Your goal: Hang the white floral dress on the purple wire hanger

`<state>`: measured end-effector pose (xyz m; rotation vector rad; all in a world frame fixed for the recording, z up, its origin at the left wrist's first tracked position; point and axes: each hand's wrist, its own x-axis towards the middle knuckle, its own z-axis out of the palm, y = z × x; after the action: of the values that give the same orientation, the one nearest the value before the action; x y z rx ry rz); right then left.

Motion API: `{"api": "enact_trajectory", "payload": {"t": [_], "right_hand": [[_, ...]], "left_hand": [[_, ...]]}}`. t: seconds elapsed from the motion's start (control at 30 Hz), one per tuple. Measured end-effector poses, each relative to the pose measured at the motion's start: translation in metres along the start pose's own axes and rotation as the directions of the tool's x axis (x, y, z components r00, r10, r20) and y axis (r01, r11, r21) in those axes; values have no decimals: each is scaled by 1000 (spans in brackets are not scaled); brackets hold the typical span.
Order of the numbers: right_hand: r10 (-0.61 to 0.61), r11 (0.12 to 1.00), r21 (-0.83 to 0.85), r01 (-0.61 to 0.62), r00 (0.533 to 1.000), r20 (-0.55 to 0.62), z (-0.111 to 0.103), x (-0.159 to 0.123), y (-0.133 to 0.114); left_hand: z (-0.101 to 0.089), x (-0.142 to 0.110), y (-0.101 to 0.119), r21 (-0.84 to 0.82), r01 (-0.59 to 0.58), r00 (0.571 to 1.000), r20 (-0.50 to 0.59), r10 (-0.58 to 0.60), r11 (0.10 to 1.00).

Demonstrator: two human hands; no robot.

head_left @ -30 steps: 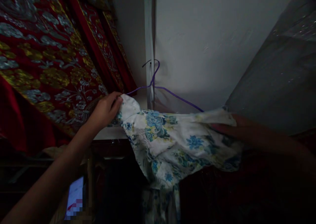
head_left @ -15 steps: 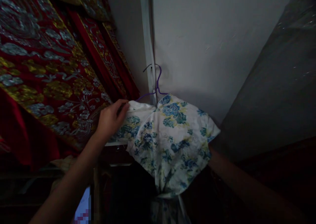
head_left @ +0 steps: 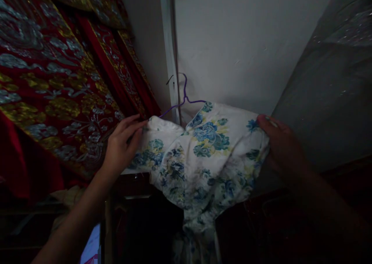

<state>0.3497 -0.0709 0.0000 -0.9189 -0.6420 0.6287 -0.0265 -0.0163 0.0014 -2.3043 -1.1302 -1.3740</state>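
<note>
A white dress (head_left: 215,140) with blue, green and yellow flowers hangs on a purple hanger (head_left: 185,95), its waist gathered and its lower part running out of view below. My left hand (head_left: 123,142) is closed on the shoulder at the dress's left side, thumb and fingers pinching the cloth. On the other side, my right hand (head_left: 280,140) grips the right sleeve at its outer edge, pulling that shoulder out wide. The hanger's hook stands in front of the wall by a pale vertical strip (head_left: 169,43); whether it hangs on anything I cannot tell.
Red cloth (head_left: 78,81) with gold and silver embroidery drapes at the left. A pale wall (head_left: 241,43) stands behind the dress, with a shiny clear plastic sheet (head_left: 331,74) to its right. A lit screen (head_left: 91,244) shows at the bottom left. The lower area is very dark.
My right hand has come out from behind the dress and now grips the right sleeve, which is stretched outward and up. My left hand stays at the left shoulder, shifted slightly left in view.
</note>
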Motion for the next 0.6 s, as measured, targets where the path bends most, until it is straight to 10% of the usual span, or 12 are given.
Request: {"api": "enact_trajectory", "payload": {"t": [0.1,0.3,0.6], "right_hand": [[174,983,74,-170,983,-54,13,-26,-8],[121,978,173,-114,992,-31,27,-69,-5],[164,967,172,-189,974,154,17,-60,-2]], "left_hand": [[-13,1,29,-90,-36,999,-31,33,995],[-36,-12,73,-372,197,973,186,-135,907],[-62,-39,79,-431,327,942,220,-253,841]]}}
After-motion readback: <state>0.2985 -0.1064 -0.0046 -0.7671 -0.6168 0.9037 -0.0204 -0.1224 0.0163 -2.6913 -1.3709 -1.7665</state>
